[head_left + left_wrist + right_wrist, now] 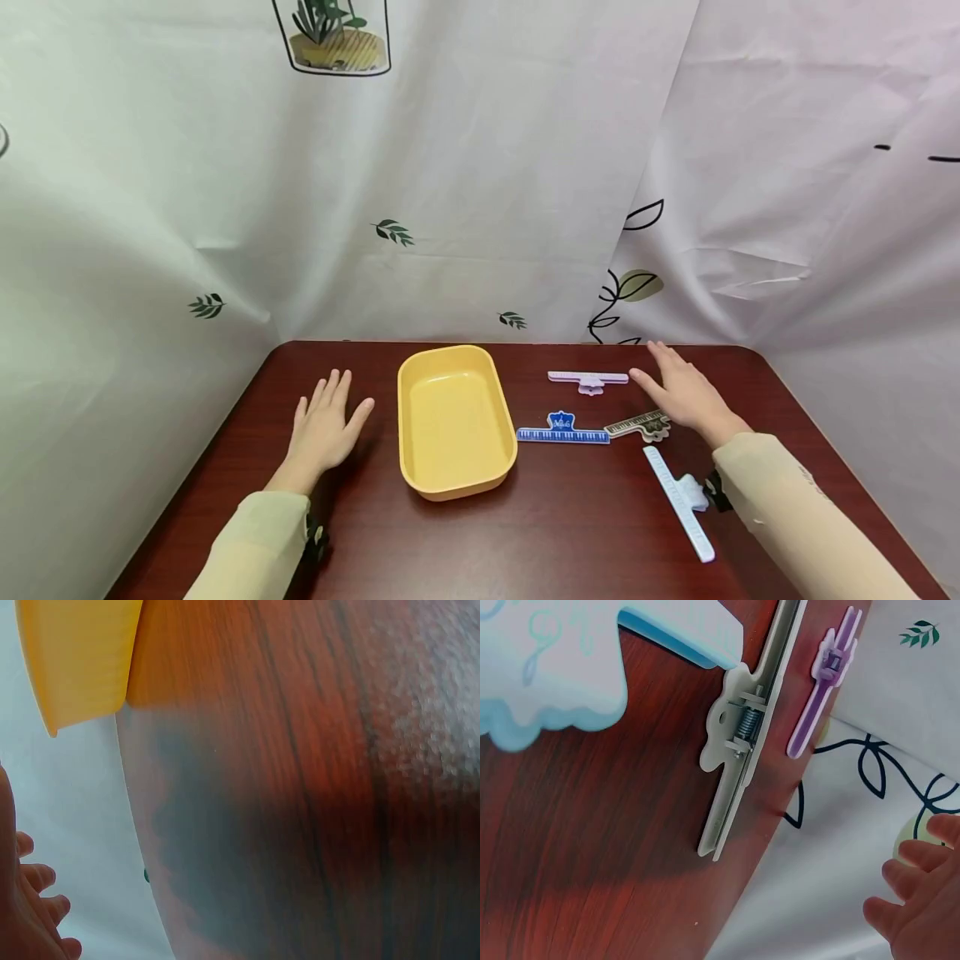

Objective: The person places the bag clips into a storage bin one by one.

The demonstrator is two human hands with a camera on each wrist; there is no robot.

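Just beneath the outstretched right hand [686, 392] in the head view, a black-and-gold bar clip [637, 422], flat on the dark red tabletop [540, 533], right end partly hidden by that hand. Seen side-on in the right wrist view, with a metal spring [749, 724] at the handle and a clear gap to the right fingertips. On the near side, close to the right wrist, a light blue bar clip [679, 502], slanted, scalloped handle toward the sleeve. Farther back, a purple bar clip [588, 378], set crosswise, handle on the near side, right end near the right hand in the head view. Left of the black-and-gold bar clip, a blue bar clip [562, 435] with white markings and a lettered handle on the far side, one end close to the black-and-gold bar clip, the other close to a yellow rectangular tray [460, 417]; contact at either end, cannot tell. Left of that tray and apart from it, the left hand [322, 431], fingers extended, thumb held out; palm on the tabletop or above it, cannot tell. Both hands well apart from each other, fingers loose and straight. On the arms, cream sleeves [251, 542] and dark wristbands [316, 537]. Behind, white cloth [487, 150] printed with leaf sprigs [393, 232] and, higher up, a plant in a jar [337, 46].
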